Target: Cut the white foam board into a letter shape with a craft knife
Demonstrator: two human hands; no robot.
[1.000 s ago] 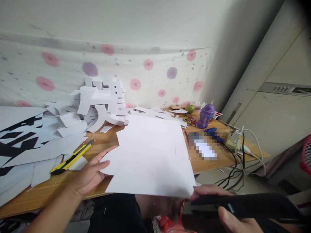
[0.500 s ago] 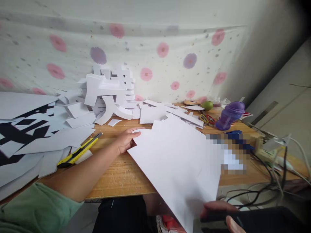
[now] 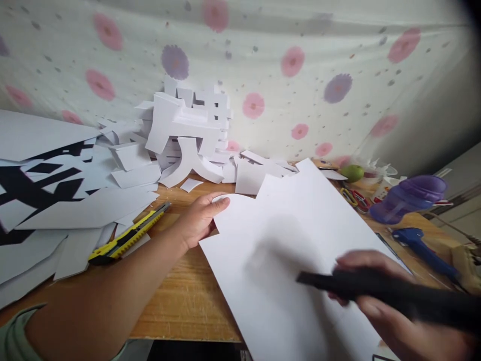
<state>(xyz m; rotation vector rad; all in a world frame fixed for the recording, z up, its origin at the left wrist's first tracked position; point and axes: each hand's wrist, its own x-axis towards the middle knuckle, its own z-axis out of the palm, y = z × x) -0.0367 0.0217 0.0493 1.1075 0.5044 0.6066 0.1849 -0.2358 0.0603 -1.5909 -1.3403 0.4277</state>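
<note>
A large white sheet (image 3: 278, 250) with a notched far edge lies over the wooden table (image 3: 188, 296) and reaches past its front edge. My left hand (image 3: 201, 218) pinches the sheet's far left corner, thumb on top. Over the sheet's right part, my right hand (image 3: 379, 296) grips a long black tool (image 3: 398, 296), blurred by motion, its narrow tip pointing left above the paper. A soft shadow falls on the sheet beneath it. Whether the tip touches the paper I cannot tell.
A yellow cutter (image 3: 130, 235) lies left of my forearm, near piled white cutouts (image 3: 86, 208). White letter-like shapes (image 3: 188, 125) stand at the back. On the right are scissors (image 3: 355, 198), a green fruit (image 3: 352, 173), a purple bottle (image 3: 408, 198) and a blue glue gun (image 3: 424, 250).
My right hand has risen from the lower right with the black tool and is now over the sheet. The view has shifted closer to the table. My left hand still holds the corner.
</note>
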